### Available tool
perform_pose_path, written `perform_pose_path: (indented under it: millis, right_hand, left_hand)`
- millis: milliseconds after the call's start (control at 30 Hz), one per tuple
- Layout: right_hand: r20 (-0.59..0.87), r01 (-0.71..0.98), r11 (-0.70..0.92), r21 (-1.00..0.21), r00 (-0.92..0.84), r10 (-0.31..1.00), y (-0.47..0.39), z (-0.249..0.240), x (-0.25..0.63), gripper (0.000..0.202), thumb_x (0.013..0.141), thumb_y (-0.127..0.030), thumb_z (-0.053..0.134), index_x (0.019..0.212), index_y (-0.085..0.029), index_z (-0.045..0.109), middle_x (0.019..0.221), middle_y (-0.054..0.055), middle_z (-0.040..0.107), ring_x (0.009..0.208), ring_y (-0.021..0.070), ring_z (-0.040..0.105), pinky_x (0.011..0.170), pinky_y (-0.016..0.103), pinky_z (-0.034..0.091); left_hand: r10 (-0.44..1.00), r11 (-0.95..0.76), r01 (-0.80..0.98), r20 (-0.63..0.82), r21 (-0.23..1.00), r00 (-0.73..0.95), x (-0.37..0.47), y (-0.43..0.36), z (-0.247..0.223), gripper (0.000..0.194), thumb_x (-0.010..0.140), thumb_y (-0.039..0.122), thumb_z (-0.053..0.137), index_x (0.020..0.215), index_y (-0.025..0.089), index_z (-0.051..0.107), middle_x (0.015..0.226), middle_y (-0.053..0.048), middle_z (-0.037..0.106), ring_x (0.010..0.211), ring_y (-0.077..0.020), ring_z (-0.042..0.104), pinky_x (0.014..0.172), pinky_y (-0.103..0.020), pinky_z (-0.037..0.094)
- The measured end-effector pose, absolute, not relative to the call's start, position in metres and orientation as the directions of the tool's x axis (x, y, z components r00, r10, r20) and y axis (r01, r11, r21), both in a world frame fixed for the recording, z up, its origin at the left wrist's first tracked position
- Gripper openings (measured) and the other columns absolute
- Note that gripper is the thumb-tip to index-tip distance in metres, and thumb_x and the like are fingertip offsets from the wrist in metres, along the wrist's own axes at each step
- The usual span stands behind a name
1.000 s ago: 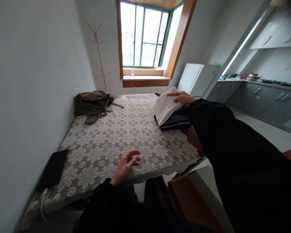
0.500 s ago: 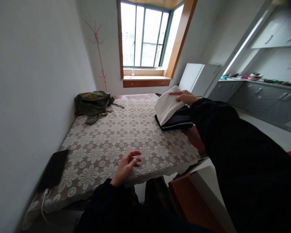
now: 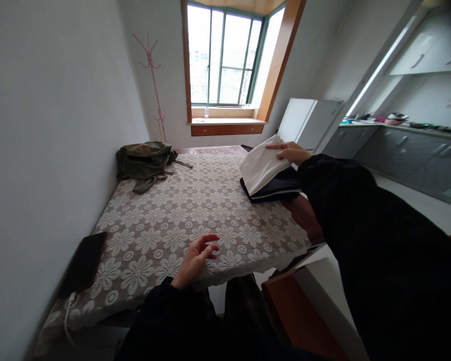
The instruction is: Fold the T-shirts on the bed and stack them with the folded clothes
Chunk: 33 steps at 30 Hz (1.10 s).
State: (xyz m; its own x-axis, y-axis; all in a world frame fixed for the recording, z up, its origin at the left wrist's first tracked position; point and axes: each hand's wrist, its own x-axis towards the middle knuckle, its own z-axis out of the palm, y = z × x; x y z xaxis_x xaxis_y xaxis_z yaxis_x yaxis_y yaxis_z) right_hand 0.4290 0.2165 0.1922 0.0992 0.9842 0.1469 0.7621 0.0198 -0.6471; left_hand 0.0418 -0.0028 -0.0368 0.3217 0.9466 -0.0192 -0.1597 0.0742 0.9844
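My right hand grips the upper right edge of a white folded cloth, probably a garment. The cloth lies tilted over a stack of dark folded clothes, one of which shows a pale stripe. Part of the hand's grip is hidden behind the cloth. At the near edge of the table, my left hand rests on the flowered tablecloth with its fingers curved and apart, holding nothing.
An olive backpack lies at the table's far left by the wall. Nearer, a black tablet has a white cable plugged in. A wooden drawer or box edge juts out below right. Beyond are a pink coat stand and a white fridge.
My right hand and the upper edge of the white cloth have shifted slightly right and down. The left hand has stayed in place.
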Motion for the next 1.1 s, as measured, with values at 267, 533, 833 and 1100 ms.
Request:
perform_pose_path:
  millis: [267,533,833,1100]
  right_hand:
    - [0.136,0.757,-0.024,-0.653,0.149,0.979,0.217,0.189,0.44,0.07,0.062,-0.008,0.064,0.13,-0.017,0.076,0.081,0.003,0.07,0.059,0.0136,0.052,0.061,0.027,0.05]
    - [0.097,0.764,-0.079,-0.64,0.182,0.979,0.219,0.183,0.459,0.074,0.059,-0.008,0.062,0.131,-0.018,0.075,0.067,0.0,0.061,0.055,0.0131,0.048,0.055,0.026,0.044]
    - [0.046,0.794,-0.124,-0.596,0.189,0.981,0.212,0.181,0.468,0.073,0.06,-0.008,0.064,0.131,-0.018,0.075,0.061,-0.001,0.058,0.054,0.0136,0.048,0.055,0.026,0.043]
    - [0.039,0.833,-0.127,-0.539,0.175,0.984,0.218,0.165,0.488,0.076,0.063,-0.01,0.063,0.138,-0.018,0.071,0.062,0.0,0.061,0.054,0.0171,0.051,0.057,0.03,0.046]
  left_hand:
    - [0.948,0.073,-0.146,-0.023,0.987,0.318,0.042,-0.002,-0.036,0.04,0.09,0.046,0.071,0.119,0.02,0.07,0.13,-0.013,0.069,0.103,-0.0242,0.071,0.082,-0.036,0.06]
    - [0.949,0.071,-0.149,-0.021,0.986,0.315,0.042,-0.002,-0.039,0.04,0.09,0.047,0.07,0.121,0.021,0.069,0.131,-0.013,0.069,0.102,-0.0238,0.071,0.08,-0.035,0.06]
    - [0.945,0.072,-0.138,-0.023,0.988,0.326,0.041,-0.002,-0.036,0.039,0.091,0.045,0.069,0.121,0.021,0.068,0.132,-0.013,0.069,0.103,-0.0241,0.07,0.081,-0.035,0.06]
    - [0.945,0.07,-0.123,-0.026,0.99,0.326,0.042,-0.004,-0.035,0.039,0.092,0.046,0.069,0.122,0.021,0.069,0.132,-0.012,0.069,0.104,-0.0238,0.071,0.083,-0.035,0.06]
